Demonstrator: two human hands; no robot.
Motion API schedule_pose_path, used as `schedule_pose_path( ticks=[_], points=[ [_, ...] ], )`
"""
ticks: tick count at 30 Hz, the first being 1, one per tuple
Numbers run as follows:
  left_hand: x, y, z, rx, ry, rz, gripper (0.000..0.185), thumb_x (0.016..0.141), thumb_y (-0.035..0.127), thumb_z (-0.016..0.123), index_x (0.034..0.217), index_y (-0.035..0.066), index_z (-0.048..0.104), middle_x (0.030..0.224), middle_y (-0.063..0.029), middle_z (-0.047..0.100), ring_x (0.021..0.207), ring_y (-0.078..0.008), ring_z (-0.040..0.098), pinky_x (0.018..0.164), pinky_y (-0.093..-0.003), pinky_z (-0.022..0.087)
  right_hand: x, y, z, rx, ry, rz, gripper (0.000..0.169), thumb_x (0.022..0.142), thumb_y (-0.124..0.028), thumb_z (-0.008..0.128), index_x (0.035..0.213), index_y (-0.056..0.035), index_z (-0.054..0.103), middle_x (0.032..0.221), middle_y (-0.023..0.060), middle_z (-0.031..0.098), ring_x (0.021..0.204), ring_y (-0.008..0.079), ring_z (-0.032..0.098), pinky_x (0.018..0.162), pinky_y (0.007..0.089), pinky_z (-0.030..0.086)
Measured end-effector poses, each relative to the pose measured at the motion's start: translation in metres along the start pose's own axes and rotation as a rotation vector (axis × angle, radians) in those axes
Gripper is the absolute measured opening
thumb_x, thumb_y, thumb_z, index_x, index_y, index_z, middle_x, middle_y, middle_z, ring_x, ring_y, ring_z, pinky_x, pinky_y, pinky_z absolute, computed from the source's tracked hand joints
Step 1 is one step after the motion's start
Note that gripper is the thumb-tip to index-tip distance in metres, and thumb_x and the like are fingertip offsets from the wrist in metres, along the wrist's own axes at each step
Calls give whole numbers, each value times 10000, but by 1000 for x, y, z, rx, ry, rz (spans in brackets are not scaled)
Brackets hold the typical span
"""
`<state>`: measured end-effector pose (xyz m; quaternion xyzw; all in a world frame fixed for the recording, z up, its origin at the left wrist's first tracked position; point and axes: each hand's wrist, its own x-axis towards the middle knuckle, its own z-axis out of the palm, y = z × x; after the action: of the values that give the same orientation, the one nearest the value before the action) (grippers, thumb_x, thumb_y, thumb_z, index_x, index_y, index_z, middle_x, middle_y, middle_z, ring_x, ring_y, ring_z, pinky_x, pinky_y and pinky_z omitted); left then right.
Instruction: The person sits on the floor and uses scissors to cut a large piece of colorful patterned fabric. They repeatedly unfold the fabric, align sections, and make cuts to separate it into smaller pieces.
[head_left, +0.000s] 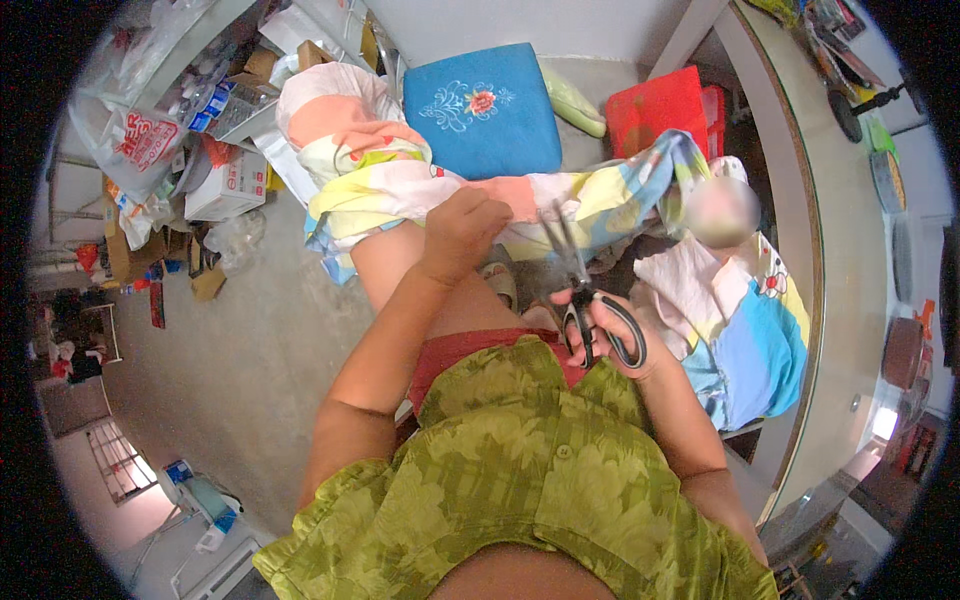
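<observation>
My left hand (466, 225) is a closed fist pinching the near edge of a long printed cloth (517, 196) in pink, yellow, white and blue. This cloth lies over my leg and stretches sideways to the right. In my right hand (611, 330) is a pair of scissors (581, 289) with black and grey handles. Its blades are parted, blurred, and point up toward the cloth edge, to the right of my left hand. I cannot tell whether the blades touch the fabric. More patterned fabric (750, 337) in pink, blue and yellow is bunched to the right of my right hand.
A blue cushioned stool (484, 112) with a flower design stands ahead, near a pale green gourd (574, 101) and a red box (656, 112). A glass-topped counter (832, 360) borders the right. To the left, a shelf holds plastic bottles (225, 105), above a white carton (229, 187) on the concrete floor (247, 360).
</observation>
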<state>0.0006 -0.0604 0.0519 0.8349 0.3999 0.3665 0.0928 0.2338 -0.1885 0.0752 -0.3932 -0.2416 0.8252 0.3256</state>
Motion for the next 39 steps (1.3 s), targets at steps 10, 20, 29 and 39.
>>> schedule_pose_path(
  ticks=[10, 20, 29, 39],
  points=[
    [-23, -13, 2, -4, -1, -30, 113, 688, 90, 664, 763, 122, 585, 715, -69, 520, 662, -265, 554, 560, -376, 458, 9, -2, 0, -16, -110, 218, 520, 863, -495, 546, 1085, -26, 562, 659, 9, 550, 498, 122, 556, 415, 235, 443],
    [-26, -7, -4, -40, -70, 66, 109, 686, 81, 642, 773, 123, 592, 690, -55, 520, 655, -259, 562, 564, -372, 461, 35, 4, -2, 86, -81, 279, 536, 839, -508, 577, 1061, -21, 569, 622, 14, 552, 451, 122, 525, 396, 232, 412],
    [-28, -4, 0, -93, -127, 133, 122, 673, 76, 640, 768, 123, 580, 686, -38, 519, 648, -240, 567, 549, -356, 457, 40, 0, -3, 34, -42, 254, 493, 845, -480, 584, 1028, -22, 568, 592, 13, 519, 416, 116, 479, 364, 238, 359],
    [-34, -8, 2, -26, -168, 130, 149, 668, 123, 662, 781, 136, 567, 683, -34, 496, 645, -230, 567, 544, -352, 461, 37, 8, -4, 68, 75, 253, 443, 839, -457, 607, 996, -43, 587, 574, -24, 462, 409, 86, 417, 345, 239, 302]
  ],
)
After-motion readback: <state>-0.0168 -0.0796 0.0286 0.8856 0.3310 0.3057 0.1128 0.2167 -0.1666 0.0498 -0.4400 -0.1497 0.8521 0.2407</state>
